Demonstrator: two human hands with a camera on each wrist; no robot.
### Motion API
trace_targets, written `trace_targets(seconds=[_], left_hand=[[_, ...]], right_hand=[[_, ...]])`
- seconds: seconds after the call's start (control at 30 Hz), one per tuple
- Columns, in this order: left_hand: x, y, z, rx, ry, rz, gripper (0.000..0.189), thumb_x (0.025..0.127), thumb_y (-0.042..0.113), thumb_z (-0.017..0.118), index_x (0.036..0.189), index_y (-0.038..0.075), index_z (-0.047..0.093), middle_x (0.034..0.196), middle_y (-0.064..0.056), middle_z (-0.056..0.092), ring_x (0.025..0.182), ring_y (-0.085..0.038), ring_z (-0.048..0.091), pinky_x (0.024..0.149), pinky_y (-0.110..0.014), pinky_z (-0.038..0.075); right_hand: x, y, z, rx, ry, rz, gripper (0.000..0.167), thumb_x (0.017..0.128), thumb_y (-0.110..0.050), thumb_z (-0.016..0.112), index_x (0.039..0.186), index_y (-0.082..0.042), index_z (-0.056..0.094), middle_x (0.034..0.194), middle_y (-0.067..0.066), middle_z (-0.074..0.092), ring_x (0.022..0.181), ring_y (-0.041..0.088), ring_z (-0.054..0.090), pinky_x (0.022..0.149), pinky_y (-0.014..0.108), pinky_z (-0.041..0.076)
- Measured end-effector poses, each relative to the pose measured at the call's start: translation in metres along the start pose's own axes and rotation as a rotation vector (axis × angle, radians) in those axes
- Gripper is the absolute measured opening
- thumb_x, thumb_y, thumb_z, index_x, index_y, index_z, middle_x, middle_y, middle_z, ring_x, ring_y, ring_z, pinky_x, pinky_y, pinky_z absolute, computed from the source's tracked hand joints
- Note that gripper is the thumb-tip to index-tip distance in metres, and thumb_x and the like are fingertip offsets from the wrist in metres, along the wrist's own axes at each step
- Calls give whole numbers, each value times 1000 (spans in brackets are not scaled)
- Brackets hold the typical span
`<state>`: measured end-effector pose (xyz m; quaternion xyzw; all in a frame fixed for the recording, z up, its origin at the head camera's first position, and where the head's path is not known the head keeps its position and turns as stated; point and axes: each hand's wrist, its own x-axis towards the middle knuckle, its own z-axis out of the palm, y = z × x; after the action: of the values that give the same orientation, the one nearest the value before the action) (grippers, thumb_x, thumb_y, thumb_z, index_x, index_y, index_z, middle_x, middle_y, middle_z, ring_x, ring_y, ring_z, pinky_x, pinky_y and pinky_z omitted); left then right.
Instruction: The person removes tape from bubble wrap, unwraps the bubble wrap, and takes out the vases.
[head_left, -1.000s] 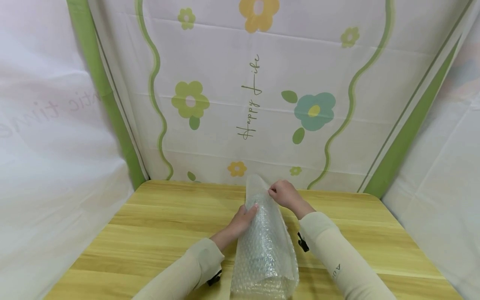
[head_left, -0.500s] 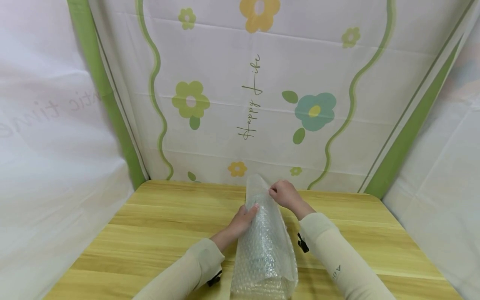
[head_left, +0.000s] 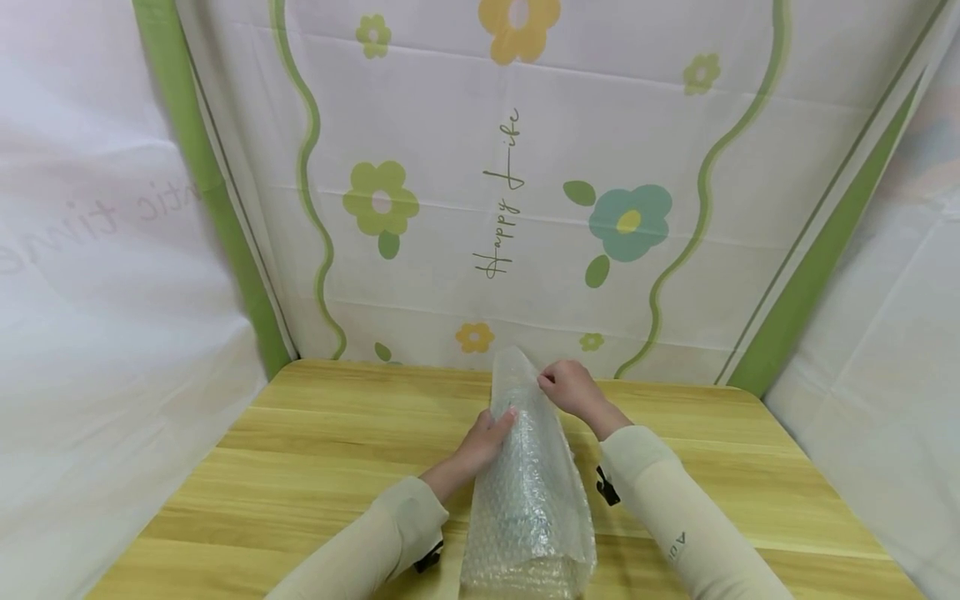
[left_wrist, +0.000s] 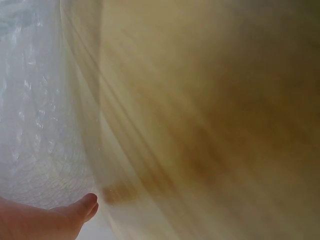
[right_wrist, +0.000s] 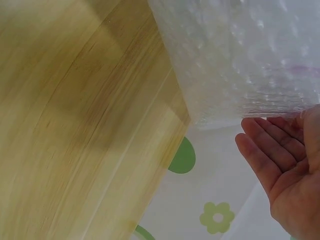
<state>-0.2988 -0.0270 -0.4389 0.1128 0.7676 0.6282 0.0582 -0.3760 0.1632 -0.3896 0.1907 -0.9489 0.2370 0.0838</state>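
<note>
A long roll of clear bubble wrap (head_left: 528,492) lies lengthwise on the wooden table, its layered near end at the bottom of the head view. Whether anything is inside cannot be made out. My left hand (head_left: 480,443) grips it from the left, thumb on top and the other fingers mostly hidden. On the far right side, my right hand (head_left: 573,389) pinches the edge of the wrap near its pointed far end. In the right wrist view the bubble wrap (right_wrist: 245,60) meets the thumb side of my right hand (right_wrist: 292,175), with the other fingers bent.
The wooden table (head_left: 315,467) has rounded far corners. Behind it hangs a white curtain (head_left: 442,108) printed with flowers, and pale fabric walls (head_left: 97,333) with green strips stand at both sides.
</note>
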Motion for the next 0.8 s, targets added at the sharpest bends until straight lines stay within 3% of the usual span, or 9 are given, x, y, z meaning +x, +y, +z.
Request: trace_targets(seconds=[0.07,0.4,0.57,0.8], left_hand=[[7,-11,1,-13,6,-4,57,101,46,45,126,-5,42,100,-11,59,86,-21,60,76,-40,52],[8,-12,1,18,17,-18,65,100,51,45,132,-4,39,106,-12,56,92,-24,58,81,-43,50],[8,-11,1,-12,-1,-4,58,101,48,44,129,-3,43,101,-10,60,87,-21,60,77,-39,52],[10,-12,1,-29,-16,11,55,102,47,44,128,-2,43,97,-9,60,83,-19,61,73,-37,53]], right_hand=[[-1,0,-1,5,0,-1,29,96,-13,58,69,-9,67,58,-1,53,54,14,45,56,31,41],[-9,3,-3,14,31,-31,19,96,-16,62,89,-4,75,78,3,67,65,15,53,65,35,48],[-14,3,-4,30,27,-32,21,96,-20,63,99,-2,75,91,7,71,80,20,63,75,41,52],[-20,3,-6,63,-9,-7,30,97,-21,61,111,4,70,103,14,70,97,30,65,84,47,52]])
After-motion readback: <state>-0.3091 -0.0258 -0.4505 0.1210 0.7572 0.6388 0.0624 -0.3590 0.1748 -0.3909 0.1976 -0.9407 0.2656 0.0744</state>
